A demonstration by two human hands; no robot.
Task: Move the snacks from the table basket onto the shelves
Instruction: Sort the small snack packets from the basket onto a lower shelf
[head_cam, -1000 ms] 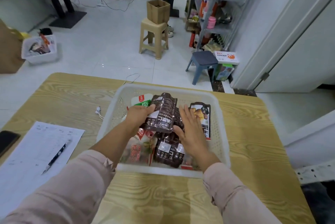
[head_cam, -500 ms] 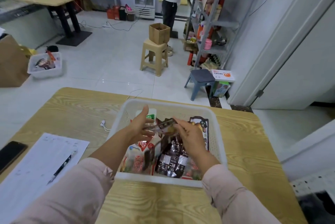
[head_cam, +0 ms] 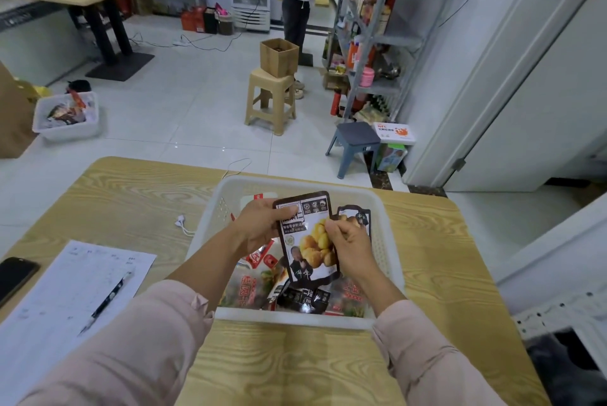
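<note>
While left hand (head_cam: 259, 228), right hand (head_cam: 351, 251) grip 1 packet (head_cam: 307, 241), basket (head_cam: 295, 320) below.

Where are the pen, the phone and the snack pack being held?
pen (head_cam: 106, 303): head view, middle of its barrel.
phone (head_cam: 16, 279): head view, centre of its dark screen.
snack pack (head_cam: 305, 251): head view, its printed front.

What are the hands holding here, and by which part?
One dark snack pouch: the left hand grips its upper left edge, the right hand pinches its right edge.
</note>
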